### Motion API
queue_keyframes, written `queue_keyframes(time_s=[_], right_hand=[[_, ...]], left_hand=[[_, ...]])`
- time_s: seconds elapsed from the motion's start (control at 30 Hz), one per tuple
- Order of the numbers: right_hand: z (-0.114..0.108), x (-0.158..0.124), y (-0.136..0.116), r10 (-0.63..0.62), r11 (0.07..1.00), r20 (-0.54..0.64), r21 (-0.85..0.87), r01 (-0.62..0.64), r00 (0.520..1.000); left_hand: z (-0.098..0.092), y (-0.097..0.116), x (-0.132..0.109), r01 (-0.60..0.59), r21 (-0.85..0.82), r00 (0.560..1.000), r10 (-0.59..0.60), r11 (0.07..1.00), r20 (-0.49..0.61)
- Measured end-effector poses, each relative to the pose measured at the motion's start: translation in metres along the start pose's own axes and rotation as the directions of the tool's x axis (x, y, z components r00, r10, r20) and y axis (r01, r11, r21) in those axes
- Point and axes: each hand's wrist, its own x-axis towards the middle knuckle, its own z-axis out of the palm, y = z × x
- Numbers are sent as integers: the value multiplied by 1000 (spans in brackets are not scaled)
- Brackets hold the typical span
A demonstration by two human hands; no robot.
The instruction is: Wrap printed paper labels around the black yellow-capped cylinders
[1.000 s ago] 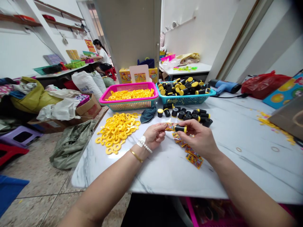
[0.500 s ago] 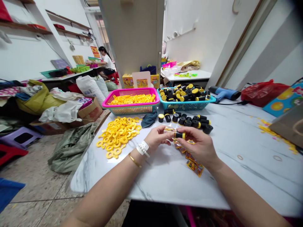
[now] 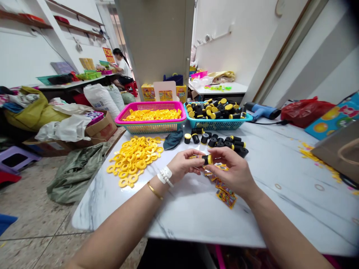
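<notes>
Both my hands are raised over the white marble table [image 3: 182, 220], holding one small black cylinder with a yellow cap [image 3: 207, 159]. My right hand [image 3: 232, 168] pinches the cylinder, while my left hand [image 3: 183, 164] holds a colourful printed strip [image 3: 195, 157] against its other end. Just below my hands lie several printed packets [image 3: 226, 196]. Several loose black cylinders with yellow caps [image 3: 215, 142] stand just beyond them. To the left of my left hand is a pile of yellow plastic rings [image 3: 131, 160].
A pink basket [image 3: 150, 112] of yellow rings and a teal basket [image 3: 215, 125] of capped cylinders stand at the table's far edge. A dark cloth [image 3: 172, 140] lies near them. A blue heat gun [image 3: 260, 111] rests at the right, and a co-worker [image 3: 120, 67] sits far back.
My hands have come closer together around the cylinder, which now sits a little lower and further left in view. The whole scene has shifted slightly with my head.
</notes>
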Motion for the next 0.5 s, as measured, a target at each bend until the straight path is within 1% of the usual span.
queue_keyframes(time_s=[0.07, 0.13, 0.2, 0.3, 0.37, 0.43, 0.5], right_hand=[[-2, 1, 1, -48, 999, 31, -24, 48, 998], [-3, 2, 1, -101, 992, 40, -75, 104, 994], [-1, 1, 0, -123, 984, 43, -124, 127, 991], [4, -1, -3, -125, 975, 61, -177, 134, 990], [7, -2, -5, -144, 969, 54, -197, 152, 988], [7, -2, -5, -167, 966, 43, -195, 172, 985], [6, -1, -3, -188, 964, 23, -188, 189, 982]], left_hand=[[-4, 3, 0, 49, -59, 999, -48, 997, 16], [-8, 4, 1, 60, -45, 998, -60, 997, -1], [-8, 0, 3, 21, 19, 999, -20, 1000, -31], [-3, -7, 4, -66, 122, 997, 69, 990, -21], [0, -9, 4, -89, 130, 996, 92, 988, -20], [0, -6, 3, -63, 95, 998, 65, 994, -24], [-5, 0, 2, 26, 38, 999, -27, 999, 17]])
